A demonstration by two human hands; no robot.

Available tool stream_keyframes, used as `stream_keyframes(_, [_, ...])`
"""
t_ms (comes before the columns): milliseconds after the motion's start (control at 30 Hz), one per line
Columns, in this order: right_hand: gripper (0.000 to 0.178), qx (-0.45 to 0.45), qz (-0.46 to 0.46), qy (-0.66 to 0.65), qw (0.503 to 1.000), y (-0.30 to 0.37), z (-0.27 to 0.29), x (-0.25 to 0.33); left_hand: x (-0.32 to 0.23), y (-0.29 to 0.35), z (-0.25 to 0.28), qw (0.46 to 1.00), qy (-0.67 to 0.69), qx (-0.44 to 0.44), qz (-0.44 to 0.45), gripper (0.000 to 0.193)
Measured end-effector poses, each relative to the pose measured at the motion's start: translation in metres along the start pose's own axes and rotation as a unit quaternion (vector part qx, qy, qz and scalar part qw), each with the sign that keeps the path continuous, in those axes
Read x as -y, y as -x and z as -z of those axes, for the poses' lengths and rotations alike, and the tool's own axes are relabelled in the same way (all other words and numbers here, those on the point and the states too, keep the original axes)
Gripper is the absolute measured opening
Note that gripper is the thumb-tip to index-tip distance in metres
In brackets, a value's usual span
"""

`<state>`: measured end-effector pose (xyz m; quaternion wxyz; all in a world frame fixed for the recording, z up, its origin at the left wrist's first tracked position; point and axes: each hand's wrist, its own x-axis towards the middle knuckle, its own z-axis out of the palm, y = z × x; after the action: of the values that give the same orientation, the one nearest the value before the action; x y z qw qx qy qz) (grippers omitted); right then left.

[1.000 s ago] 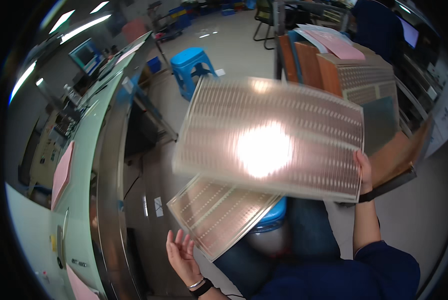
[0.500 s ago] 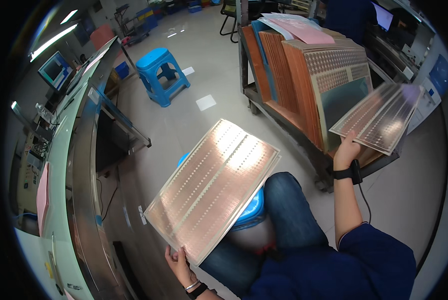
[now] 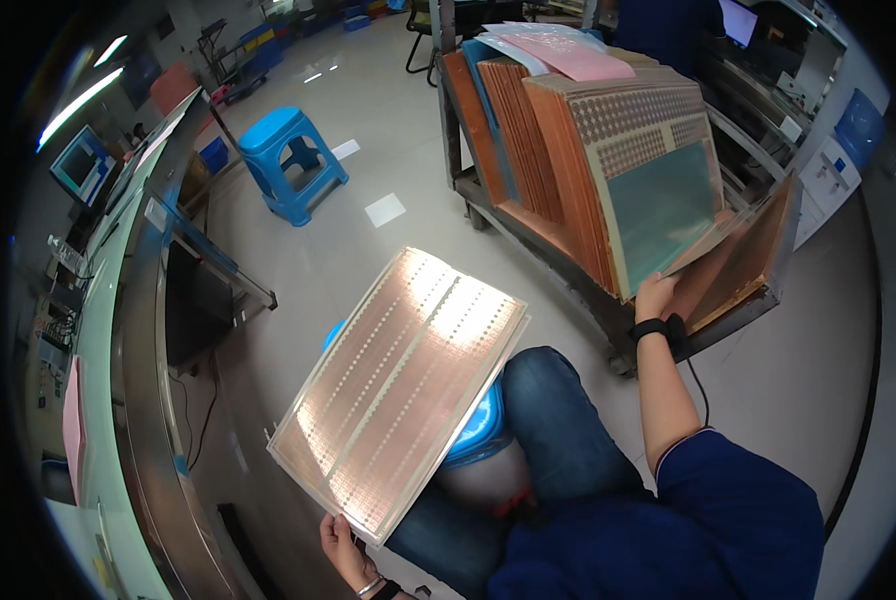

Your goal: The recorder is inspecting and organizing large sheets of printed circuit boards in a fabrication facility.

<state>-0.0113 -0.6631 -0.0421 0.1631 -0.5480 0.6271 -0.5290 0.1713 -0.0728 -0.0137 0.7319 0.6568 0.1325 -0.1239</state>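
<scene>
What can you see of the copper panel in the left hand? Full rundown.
The copper panel is a thin, flat rectangular sheet, shiny copper-coloured, covered in rows of small repeated patterns with a pale stripe down its middle and pale edging. It glares under the ceiling lights. It is held tilted over the person's lap and the blue stool, with only the left hand gripping its near corner; nothing else touches it.

A low metal cart (image 3: 528, 235) carries copper-coloured panels (image 3: 568, 150) standing on edge, leaning in a row, with a pink sheet (image 3: 578, 60) on top. It stands on the pale floor (image 3: 388, 140), a blue stool (image 3: 293, 160) nearby.
</scene>
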Motion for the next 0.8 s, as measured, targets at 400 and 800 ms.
stream_keyframes(400, [0.036,0.334,0.239,-0.154,0.899,0.075,0.008,0.083,0.002,0.007,-0.011,0.996,0.081,0.024,-0.012,0.028])
stream_keyframes(800, [0.033,0.473,0.476,0.035,0.741,0.193,0.036,0.12,-0.005,0.01,0.01,0.998,-0.013,-0.053,-0.027,0.016])
